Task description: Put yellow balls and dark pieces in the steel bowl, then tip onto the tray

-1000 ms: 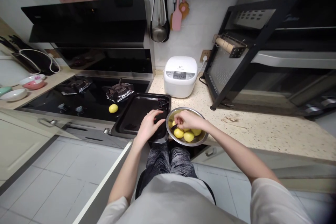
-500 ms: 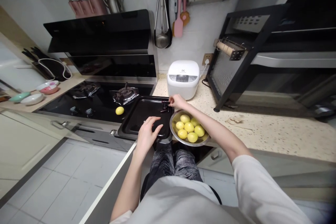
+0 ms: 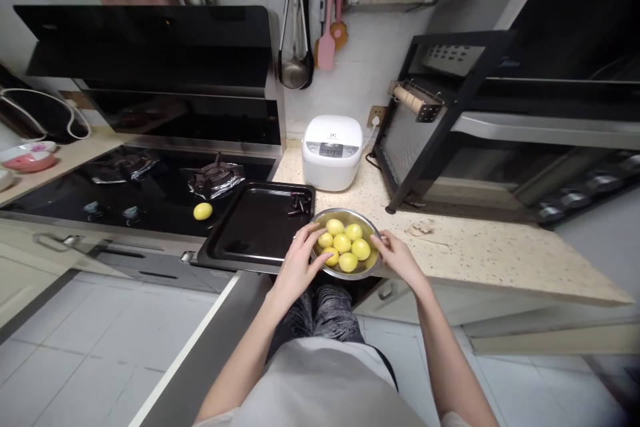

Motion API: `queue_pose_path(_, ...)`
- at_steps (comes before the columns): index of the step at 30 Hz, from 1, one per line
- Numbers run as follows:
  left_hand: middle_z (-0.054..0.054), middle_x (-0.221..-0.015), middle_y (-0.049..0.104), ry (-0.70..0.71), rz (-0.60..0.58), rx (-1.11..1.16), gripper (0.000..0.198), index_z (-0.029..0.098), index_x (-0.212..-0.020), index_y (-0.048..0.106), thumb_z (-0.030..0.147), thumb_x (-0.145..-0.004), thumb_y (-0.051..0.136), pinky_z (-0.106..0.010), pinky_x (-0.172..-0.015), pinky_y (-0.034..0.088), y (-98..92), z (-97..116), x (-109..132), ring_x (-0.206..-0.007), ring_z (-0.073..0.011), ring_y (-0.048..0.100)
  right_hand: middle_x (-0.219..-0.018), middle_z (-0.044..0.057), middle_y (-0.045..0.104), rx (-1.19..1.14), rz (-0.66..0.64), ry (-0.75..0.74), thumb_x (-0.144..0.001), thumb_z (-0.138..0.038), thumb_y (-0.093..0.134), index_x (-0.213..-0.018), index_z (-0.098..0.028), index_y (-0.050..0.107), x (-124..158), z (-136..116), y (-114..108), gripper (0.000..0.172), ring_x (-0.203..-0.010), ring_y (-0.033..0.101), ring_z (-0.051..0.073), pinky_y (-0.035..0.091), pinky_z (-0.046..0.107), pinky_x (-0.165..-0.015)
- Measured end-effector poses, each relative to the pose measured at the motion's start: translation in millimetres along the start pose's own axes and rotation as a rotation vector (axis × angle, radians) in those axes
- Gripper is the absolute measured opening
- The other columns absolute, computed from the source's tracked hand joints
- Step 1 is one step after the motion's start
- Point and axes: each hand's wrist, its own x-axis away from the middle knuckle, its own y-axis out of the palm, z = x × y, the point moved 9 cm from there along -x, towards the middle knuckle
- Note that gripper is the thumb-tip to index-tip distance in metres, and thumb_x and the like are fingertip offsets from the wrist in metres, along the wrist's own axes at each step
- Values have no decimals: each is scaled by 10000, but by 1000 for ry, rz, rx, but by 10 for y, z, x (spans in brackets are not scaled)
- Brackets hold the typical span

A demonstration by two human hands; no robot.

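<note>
A steel bowl [image 3: 371, 227] of several peeled yellow potatoes [image 3: 343, 242] sits at the counter's front edge. My left hand [image 3: 299, 261] grips the bowl's left rim, with its fingers curled over the edge. My right hand [image 3: 395, 255] holds the right rim the same way. A black baking tray [image 3: 255, 223] lies just left of the bowl, with a few small dark pieces [image 3: 297, 203] in its far right corner. One lone yellow potato [image 3: 203, 211] rests on the black hob [image 3: 100, 187].
A white rice cooker [image 3: 332, 150] stands behind the bowl against the wall. A black oven [image 3: 480, 120] with its door open fills the right. Utensils hang above. Bowls [image 3: 27, 160] sit at far left. The speckled counter [image 3: 475, 247] stretches to the right.
My right hand drew back from the tray's far corner, where it left a dark piece, to the bowl's right rim. My left hand moved off the tray onto the bowl's left rim.
</note>
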Motion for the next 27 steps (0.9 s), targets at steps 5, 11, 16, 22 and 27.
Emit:
queue_pose_path(5,-122,-1561,506,-16,-37,7,477,303,-1470,543,381,-1010,639,-523,-1264,370,80,-21,37,-1521,-304,428,-553,18,643,-143,-105,126,-881,-528,472,-829,-241,582,70,110,250,312,-437,619,226,497,325,-455)
queue_pose_path(11,-116,-1598,462,-63,35,-17,502,317,-1508,502,411,-1027,608,-501,-1279,346,-200,-124,69,-1538,-287,408,-516,24,637,-75,-34,42,-871,-422,454,-799,-236,584,-84,-267,66,238,-445,635,232,499,314,-486)
queue_pose_path(16,-127,-1648,396,-71,111,19,595,313,-1573,405,433,-1026,606,-484,-1293,323,-352,-145,38,-1561,-287,374,-711,101,745,237,137,-190,-921,-313,402,-926,-179,692,-196,-1133,-9,319,-644,697,244,488,302,-629)
queue_pose_path(22,-161,-1711,256,-132,280,19,803,289,-1639,247,479,-980,665,-508,-1321,251,-481,-429,42,-1621,-311,237,-929,188,784,507,90,-353,-992,-229,392,-1138,-101,699,-229,-2031,580,364,-801,719,275,452,306,-708)
queue_pose_path(27,-179,-1725,158,-238,403,42,1058,293,-1663,161,491,-851,810,-525,-1320,247,-611,-873,76,-1634,-344,180,-1006,200,779,580,-27,-424,-1057,-259,394,-1349,-116,621,-122,-2433,1054,396,-898,747,314,486,341,-787)
